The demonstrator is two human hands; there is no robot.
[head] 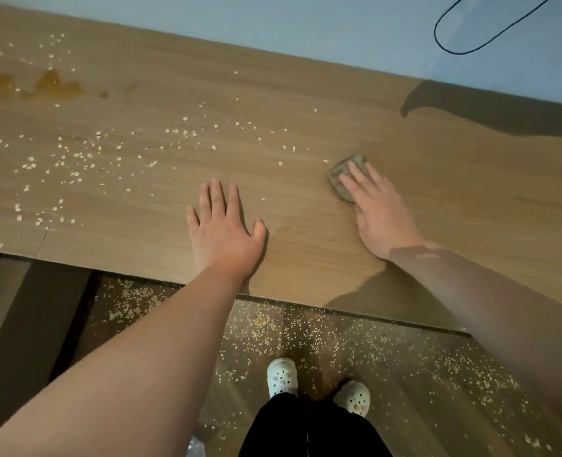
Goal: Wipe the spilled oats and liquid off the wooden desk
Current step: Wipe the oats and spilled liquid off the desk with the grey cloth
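The wiping looks to be mid-stroke: the right hand point(377, 206) presses flat, fingers extended, on a crumpled grey-brown cloth point(341, 179) against the smooth, wood-grain desk point(306, 258), while the left hand point(222, 227) rests open and empty, palm down, just left of the cloth. Pale, flaky oats point(75, 159) lie scattered well left of the cloth, and a glossy amber puddle point(54, 85) sits beyond them toward the desk's far left corner — so the next move likely calls for a long leftward sweep, keeping the cloth flat to gather flakes rather than flick them off the edge.

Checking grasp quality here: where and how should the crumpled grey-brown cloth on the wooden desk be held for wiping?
Press flat from above, as the right hand does: the crumpled grey-brown cloth lies low on the wooden desk, bunched under the fingers, so palm-down pressure suits it better than pinching an edge.
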